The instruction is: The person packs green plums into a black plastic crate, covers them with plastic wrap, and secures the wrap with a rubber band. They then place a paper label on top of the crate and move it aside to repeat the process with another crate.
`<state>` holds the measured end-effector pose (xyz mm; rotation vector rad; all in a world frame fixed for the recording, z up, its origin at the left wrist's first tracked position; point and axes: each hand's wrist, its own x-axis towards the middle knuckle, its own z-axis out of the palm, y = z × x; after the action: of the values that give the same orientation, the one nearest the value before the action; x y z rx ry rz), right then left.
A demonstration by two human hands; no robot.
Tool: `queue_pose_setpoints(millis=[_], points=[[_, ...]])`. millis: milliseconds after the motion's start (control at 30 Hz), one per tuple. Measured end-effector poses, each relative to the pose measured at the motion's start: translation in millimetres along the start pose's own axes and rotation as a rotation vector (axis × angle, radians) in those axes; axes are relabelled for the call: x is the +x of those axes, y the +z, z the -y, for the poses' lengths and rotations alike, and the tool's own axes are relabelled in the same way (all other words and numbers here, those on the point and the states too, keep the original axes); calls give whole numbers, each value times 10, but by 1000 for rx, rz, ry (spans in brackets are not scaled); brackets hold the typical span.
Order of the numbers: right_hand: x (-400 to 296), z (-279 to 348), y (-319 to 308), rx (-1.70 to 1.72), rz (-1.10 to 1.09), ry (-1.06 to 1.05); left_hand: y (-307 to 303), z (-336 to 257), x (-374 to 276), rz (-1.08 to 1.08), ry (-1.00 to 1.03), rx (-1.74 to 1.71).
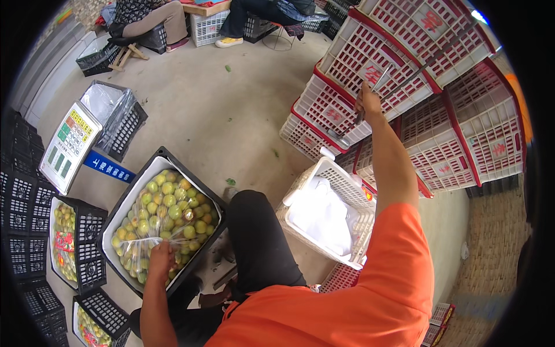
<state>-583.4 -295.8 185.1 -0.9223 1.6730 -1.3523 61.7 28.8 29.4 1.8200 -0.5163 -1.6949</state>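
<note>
My left hand (162, 260) grips the gathered neck of a clear plastic bag (147, 240). The bag covers round green and yellow fruit (174, 211) in a white-lined black plastic crate (112, 269), left of my knee. My right arm reaches forward, and my right hand (368, 102) is closed around a metal tool with a thin bright rod (384, 75); its exact kind is unclear. A long dark strip (427, 65) slants from there toward the upper right. Behind this hand stand stacked white plastic crates with red rims (386, 34).
A digital scale display (70, 147) stands beyond the fruit crate. A white plastic basket (291, 219) holding white material (323, 212) sits by my right knee. Black crates (91, 247), some with bagged fruit, line the left. Seated people (160, 19) are at the far side.
</note>
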Motion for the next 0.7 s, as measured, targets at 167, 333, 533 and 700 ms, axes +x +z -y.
queue_pose_setpoints(millis=[167, 333, 533, 700], points=[[-103, 147, 195, -27, 111, -52, 5, -43, -48, 0, -5, 32], [-72, 382, 183, 39, 125, 7, 61, -38, -38, -6, -14, -6], [92, 148, 224, 78, 270, -11, -46, 36, -33, 1, 5, -29], [493, -373, -152, -427, 100, -162, -261, 135, 83, -29, 440, 1159]])
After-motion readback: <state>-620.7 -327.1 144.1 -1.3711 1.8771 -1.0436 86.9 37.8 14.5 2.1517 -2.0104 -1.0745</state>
